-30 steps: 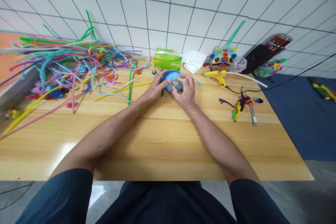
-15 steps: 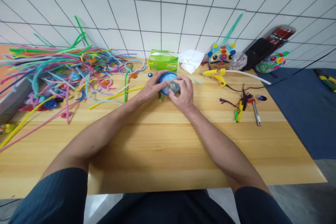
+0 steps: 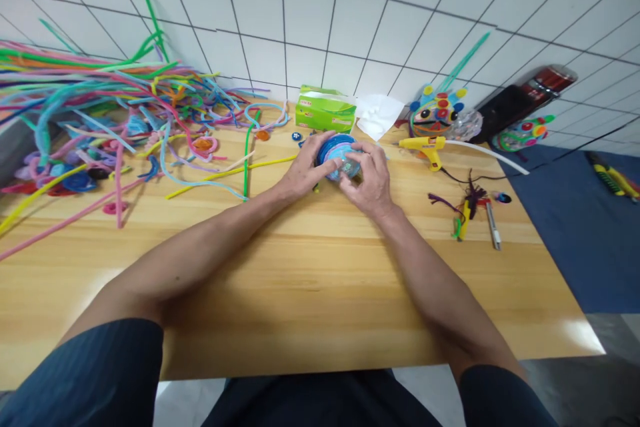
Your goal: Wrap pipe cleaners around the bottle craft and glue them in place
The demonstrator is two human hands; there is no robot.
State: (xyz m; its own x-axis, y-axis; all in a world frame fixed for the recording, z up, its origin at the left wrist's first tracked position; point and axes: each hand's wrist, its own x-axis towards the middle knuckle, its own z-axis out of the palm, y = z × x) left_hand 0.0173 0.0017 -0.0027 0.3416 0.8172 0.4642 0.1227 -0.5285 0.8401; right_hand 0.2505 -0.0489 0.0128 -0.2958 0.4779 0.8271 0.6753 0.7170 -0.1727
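Both hands are around a round piece wrapped in blue, light blue and pink pipe cleaners (image 3: 334,145), with a clear plastic end like a bottle bottom facing me. My left hand (image 3: 309,168) grips its left side, thumb laid across the front. My right hand (image 3: 371,180) holds the right side, with thumb and fingertips pressed near the clear centre. The fingers partly cover the piece, and its far side is hidden. Just left of it lie small dark blue beads or pompoms (image 3: 297,137).
Loose pipe cleaners (image 3: 125,90) pile up at the left. Behind the hands stand a green tissue pack (image 3: 325,112) and white paper (image 3: 379,117). To the right are a yellow glue gun (image 3: 425,145), a decorated bottle face (image 3: 434,119), a dark red flask (image 3: 550,83) and a utility knife (image 3: 493,227).
The camera view has turned, so the table things appear shifted and tilted. Both hands keep hold of the wrapped piece, with only slight finger movement.
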